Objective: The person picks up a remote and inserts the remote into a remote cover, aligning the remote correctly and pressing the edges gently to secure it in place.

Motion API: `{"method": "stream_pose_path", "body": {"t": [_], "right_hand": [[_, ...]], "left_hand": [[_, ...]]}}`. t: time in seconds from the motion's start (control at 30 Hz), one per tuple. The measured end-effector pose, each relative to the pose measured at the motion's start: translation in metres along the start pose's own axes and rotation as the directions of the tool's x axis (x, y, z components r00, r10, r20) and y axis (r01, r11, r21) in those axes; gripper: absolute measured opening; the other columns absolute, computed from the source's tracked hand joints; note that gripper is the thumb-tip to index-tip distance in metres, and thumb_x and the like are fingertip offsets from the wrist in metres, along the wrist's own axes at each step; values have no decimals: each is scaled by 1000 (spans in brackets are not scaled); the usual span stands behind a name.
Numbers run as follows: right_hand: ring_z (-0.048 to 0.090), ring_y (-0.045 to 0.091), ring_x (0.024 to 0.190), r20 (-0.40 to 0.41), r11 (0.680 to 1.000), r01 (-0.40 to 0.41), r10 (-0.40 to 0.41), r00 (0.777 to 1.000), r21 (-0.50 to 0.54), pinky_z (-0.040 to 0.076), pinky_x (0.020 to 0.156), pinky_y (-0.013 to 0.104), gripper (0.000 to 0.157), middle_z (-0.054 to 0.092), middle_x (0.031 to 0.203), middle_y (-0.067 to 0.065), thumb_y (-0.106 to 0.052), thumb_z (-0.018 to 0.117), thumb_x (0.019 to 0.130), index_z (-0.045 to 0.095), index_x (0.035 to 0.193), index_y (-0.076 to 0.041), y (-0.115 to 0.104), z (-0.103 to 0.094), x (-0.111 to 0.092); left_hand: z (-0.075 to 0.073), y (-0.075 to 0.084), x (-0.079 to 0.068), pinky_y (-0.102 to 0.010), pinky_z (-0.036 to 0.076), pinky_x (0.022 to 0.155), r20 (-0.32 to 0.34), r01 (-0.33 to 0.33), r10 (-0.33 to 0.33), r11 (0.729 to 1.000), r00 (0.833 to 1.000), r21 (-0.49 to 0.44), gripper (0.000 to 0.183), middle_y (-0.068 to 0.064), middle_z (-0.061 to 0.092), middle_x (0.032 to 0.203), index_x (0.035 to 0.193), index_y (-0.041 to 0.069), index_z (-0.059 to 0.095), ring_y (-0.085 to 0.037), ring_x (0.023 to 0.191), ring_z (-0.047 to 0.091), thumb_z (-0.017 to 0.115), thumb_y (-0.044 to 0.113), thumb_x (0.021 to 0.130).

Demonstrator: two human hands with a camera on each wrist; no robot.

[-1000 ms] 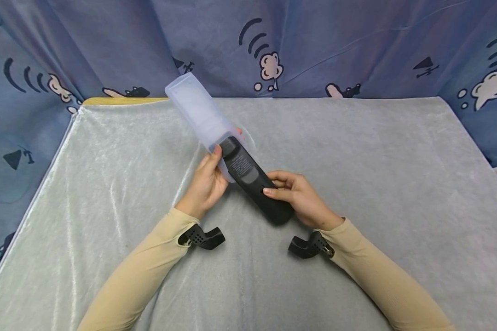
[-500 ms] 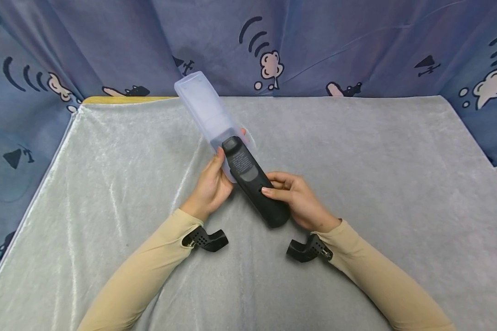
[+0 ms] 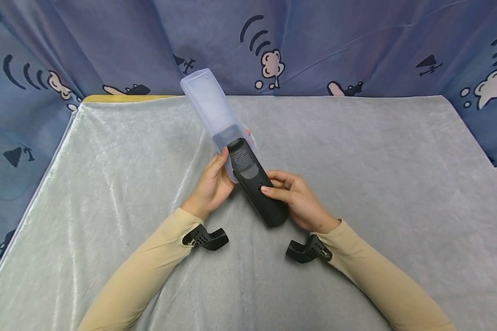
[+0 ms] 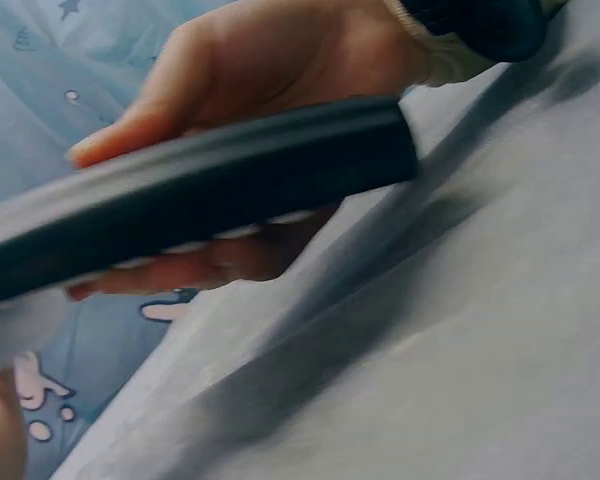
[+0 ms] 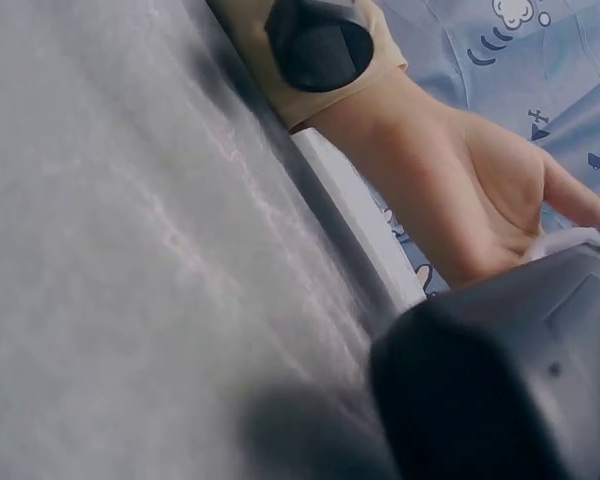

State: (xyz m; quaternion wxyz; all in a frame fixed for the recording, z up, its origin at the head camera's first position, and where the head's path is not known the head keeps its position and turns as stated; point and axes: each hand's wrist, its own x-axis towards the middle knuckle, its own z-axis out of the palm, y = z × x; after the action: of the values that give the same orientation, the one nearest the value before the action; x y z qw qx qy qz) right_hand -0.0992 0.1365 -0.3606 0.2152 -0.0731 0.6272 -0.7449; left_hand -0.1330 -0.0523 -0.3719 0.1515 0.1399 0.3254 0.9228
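A long black remote control (image 3: 254,179) slants between the hands, its back with a printed label facing up. My right hand (image 3: 296,197) grips it near its lower end, thumb on the back and fingers along the far side. A translucent, milky soft sleeve (image 3: 213,103) points up and left. With my left hand (image 3: 211,188) I hold the sleeve's near end, thumb by the remote's upper end. That end overlaps the sleeve's near part. In the right wrist view, a whitish edge of the sleeve (image 5: 575,240) shows between the left hand and the remote.
A grey velvety cloth (image 3: 377,184) covers the table under the hands. Blue patterned curtains (image 3: 314,41) stand behind and at both sides. A yellow strip (image 3: 126,99) shows along the back left edge. Each wrist carries a black camera mount (image 3: 207,236).
The sleeve has swung to the right and stands steeper, and the left hand has shifted slightly right with it. The remote has turned a little steeper too. Both hands keep their hold.
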Motion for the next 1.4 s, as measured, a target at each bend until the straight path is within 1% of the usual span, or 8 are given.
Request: {"method": "stream_pose_path", "body": {"t": [0.13, 0.2, 0.3, 0.5, 0.63, 0.93, 1.13, 1.4], "right_hand": [[66, 15, 82, -18, 998, -4, 3, 1000, -57, 55, 73, 28, 39, 68, 99, 6, 4, 59, 88, 49, 124, 12, -2, 0, 0], [66, 15, 83, -27, 994, -6, 3, 1000, -108, 55, 74, 29, 39, 67, 103, 9, 3, 61, 88, 50, 125, 11, -2, 0, 0], [65, 16, 85, -36, 985, -5, -1, 999, -173, 54, 75, 29, 40, 65, 107, 14, 1, 62, 88, 51, 126, 8, -3, -1, -1], [65, 16, 83, -53, 982, 1, -11, 999, -188, 54, 75, 29, 40, 66, 106, 15, 2, 62, 88, 52, 126, 9, -2, -2, 0], [65, 15, 82, -62, 986, 12, -23, 998, -167, 55, 73, 28, 40, 67, 103, 13, 3, 62, 87, 52, 125, 11, -1, -2, 0], [66, 14, 79, -60, 993, 3, -10, 998, -118, 55, 71, 27, 40, 68, 96, 7, 5, 61, 86, 51, 124, 13, -1, -1, 1], [66, 13, 77, -55, 995, -1, -5, 998, -100, 56, 69, 27, 40, 68, 93, 5, 5, 60, 86, 50, 124, 14, -1, -1, 1], [66, 13, 78, -48, 997, -7, 3, 999, -82, 55, 69, 27, 38, 69, 92, 5, 5, 61, 86, 51, 122, 15, 1, -1, 1]], "left_hand": [[-5, 4, 2, -28, 38, 101, -87, -45, 45, 999, 995, 3, 63, -6, 59, 125, 131, 3, 43, -17, 117, 52, 65, 40, 86], [-6, 6, 3, -28, 43, 97, -143, -73, 74, 997, 987, 11, 59, -7, 64, 116, 122, 5, 49, -17, 110, 58, 70, 41, 81], [-6, 8, 3, -29, 44, 96, -181, -91, 91, 996, 979, 10, 56, -8, 67, 112, 118, 6, 51, -19, 106, 60, 73, 38, 78], [-4, 8, 3, -33, 39, 103, -167, -89, 85, 996, 982, -17, 44, -11, 65, 114, 121, 2, 47, -21, 110, 59, 63, 28, 88], [-3, 8, 3, -32, 39, 103, -167, -86, 78, 995, 983, -40, 42, -12, 65, 113, 121, 1, 45, -20, 109, 60, 58, 26, 91], [-4, 6, 1, -33, 32, 108, -128, -70, 65, 997, 990, -33, 49, -12, 59, 122, 130, -2, 40, -20, 117, 54, 51, 29, 94], [-4, 4, 1, -34, 31, 109, -123, -69, 65, 997, 990, -29, 56, -14, 55, 126, 133, -5, 37, -20, 119, 51, 52, 30, 93], [-3, 4, 0, -33, 29, 110, -129, -57, 55, 998, 990, -17, 61, -30, 28, 146, 137, -8, 32, -20, 121, 50, 50, 31, 94]]}}
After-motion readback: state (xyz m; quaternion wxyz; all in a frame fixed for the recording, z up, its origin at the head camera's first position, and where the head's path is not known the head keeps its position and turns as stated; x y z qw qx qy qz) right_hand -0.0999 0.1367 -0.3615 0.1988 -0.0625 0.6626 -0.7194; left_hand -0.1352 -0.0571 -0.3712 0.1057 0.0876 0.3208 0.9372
